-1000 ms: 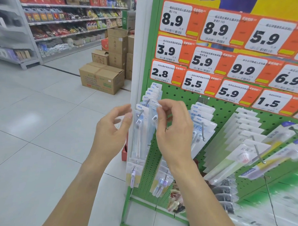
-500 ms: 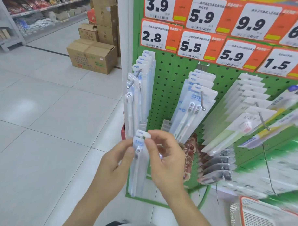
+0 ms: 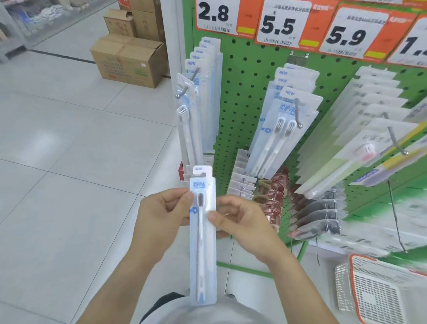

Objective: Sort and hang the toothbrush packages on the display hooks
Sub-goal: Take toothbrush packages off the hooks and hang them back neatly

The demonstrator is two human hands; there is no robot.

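I am pinching a toothbrush package (image 3: 202, 236) upright between both hands, left hand (image 3: 163, 214) at its left edge, right hand (image 3: 241, 223) at its right, fingers curled. It is hanging in front of the green pegboard (image 3: 244, 90), above the tiled floor (image 3: 62, 156).

Pegboard panel (image 3: 249, 73) stands ahead and to the right. Price tags (image 3: 280, 21) run in a row along its top. Below them, three hooks side by side — left hook (image 3: 186, 87) at the panel's edge, middle hook (image 3: 298, 114), right hook (image 3: 397, 141) — each carrying a stack of hanging packages. Lower rows of packages (image 3: 312, 213) hang beneath those. Held package (image 3: 202, 239) upright in front of the panel, below the left hook's stack, between left hand (image 3: 162, 213) and right hand (image 3: 241, 223). Basket (image 3: 382, 293) low on the right, under the panel. Cardboard boxes (image 3: 129, 59) on the floor (image 3: 62, 156), left and behind.
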